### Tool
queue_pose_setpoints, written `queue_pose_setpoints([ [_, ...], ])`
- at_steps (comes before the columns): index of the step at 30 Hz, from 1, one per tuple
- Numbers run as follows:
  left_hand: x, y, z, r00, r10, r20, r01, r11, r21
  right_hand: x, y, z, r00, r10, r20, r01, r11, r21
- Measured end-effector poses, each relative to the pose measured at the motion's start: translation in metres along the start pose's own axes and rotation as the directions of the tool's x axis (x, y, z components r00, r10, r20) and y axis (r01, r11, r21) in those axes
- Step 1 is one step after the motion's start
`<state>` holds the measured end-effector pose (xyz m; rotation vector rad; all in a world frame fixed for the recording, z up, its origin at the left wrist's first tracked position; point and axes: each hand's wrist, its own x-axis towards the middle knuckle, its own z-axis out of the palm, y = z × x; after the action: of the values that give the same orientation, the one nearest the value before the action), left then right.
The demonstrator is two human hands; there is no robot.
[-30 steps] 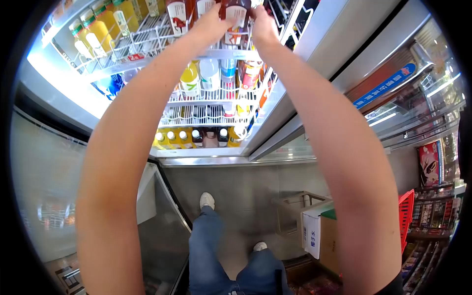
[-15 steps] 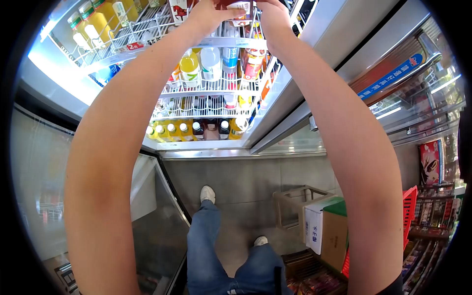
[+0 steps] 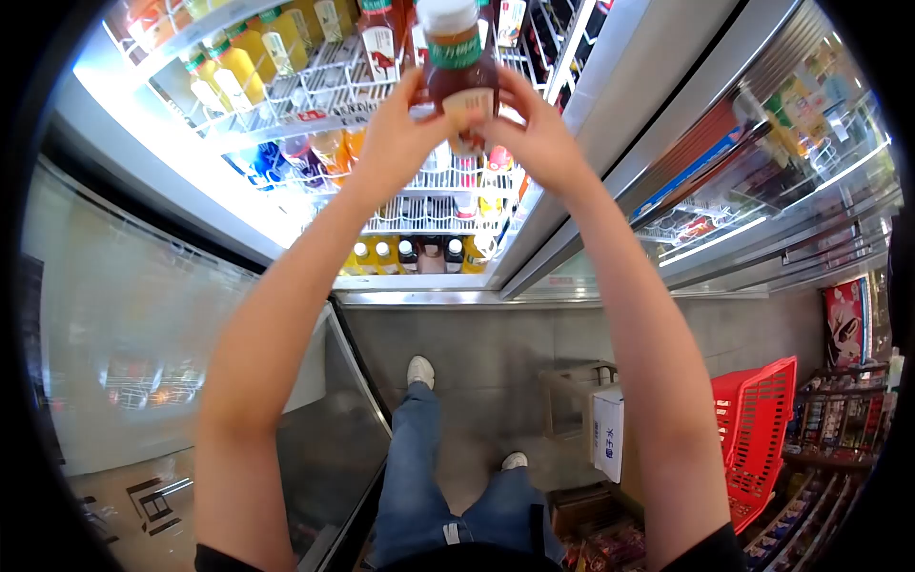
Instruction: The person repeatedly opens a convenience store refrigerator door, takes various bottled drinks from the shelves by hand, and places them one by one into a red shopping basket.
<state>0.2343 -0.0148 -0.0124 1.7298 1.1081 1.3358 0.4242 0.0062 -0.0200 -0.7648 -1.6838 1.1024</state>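
Grasping a bottle (image 3: 461, 78) from opposite sides, left hand (image 3: 398, 132) and right hand (image 3: 543, 141) seem equally near; its long axis stands roughly upright, cap (image 3: 448, 16) up, before the fridge shelf's (image 3: 269, 133) front edge, toward the right corner.

Black short sleeves end above the elbows, the left sleeve (image 3: 224, 560) and the right sleeve (image 3: 713, 555) alike in plain dark cloth; both forearms are bare down to the left hand (image 3: 405, 133) and right hand (image 3: 538, 133). A dark top (image 3: 467, 559) shows at the waist. Below it come faded blue jeans (image 3: 412, 458), with a small whitish detail (image 3: 451, 533) at the front, too small to make out. A narrow black strip (image 3: 537, 529) runs beside the right thigh. The shoes (image 3: 420, 371) are white, with rounded toes.
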Motion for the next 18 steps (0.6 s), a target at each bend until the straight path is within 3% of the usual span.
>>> queue_pose_setpoints([
  [3,-0.021,0.024,-0.011,0.988,-0.15,0.03,0.149,0.988,0.028,-0.021,-0.024,0.004,0.989,0.107,0.1,-0.114,0.991,0.07],
  [4,-0.028,0.039,-0.012,0.979,-0.198,0.043,0.199,0.979,-0.033,-0.027,-0.027,0.004,0.993,0.093,0.074,-0.094,0.996,0.005],
  [5,-0.037,0.049,-0.01,0.978,-0.205,0.048,0.21,0.968,-0.138,-0.034,-0.03,0.002,0.99,0.098,0.101,-0.104,0.993,0.058],
  [8,-0.062,0.08,-0.001,0.972,-0.232,0.025,0.232,0.948,-0.216,-0.064,-0.093,-0.005,0.947,0.296,0.124,-0.303,0.952,0.035],
  [13,-0.093,0.141,0.029,0.96,-0.26,0.103,0.28,0.888,-0.366,-0.113,-0.162,-0.029,0.956,0.28,0.091,-0.275,0.959,-0.064],
  [15,-0.104,0.164,0.049,0.963,-0.236,0.13,0.269,0.875,-0.403,-0.139,-0.18,-0.044,0.953,0.285,0.105,-0.288,0.957,0.018],
  [16,-0.109,0.175,0.058,0.964,-0.228,0.137,0.263,0.899,-0.352,-0.153,-0.192,-0.052,0.961,0.267,0.068,-0.261,0.961,-0.088],
  [18,-0.122,0.194,0.079,0.961,-0.208,0.183,0.255,0.922,-0.291,-0.187,-0.214,-0.068,0.979,0.201,0.013,-0.198,0.972,-0.125],
])
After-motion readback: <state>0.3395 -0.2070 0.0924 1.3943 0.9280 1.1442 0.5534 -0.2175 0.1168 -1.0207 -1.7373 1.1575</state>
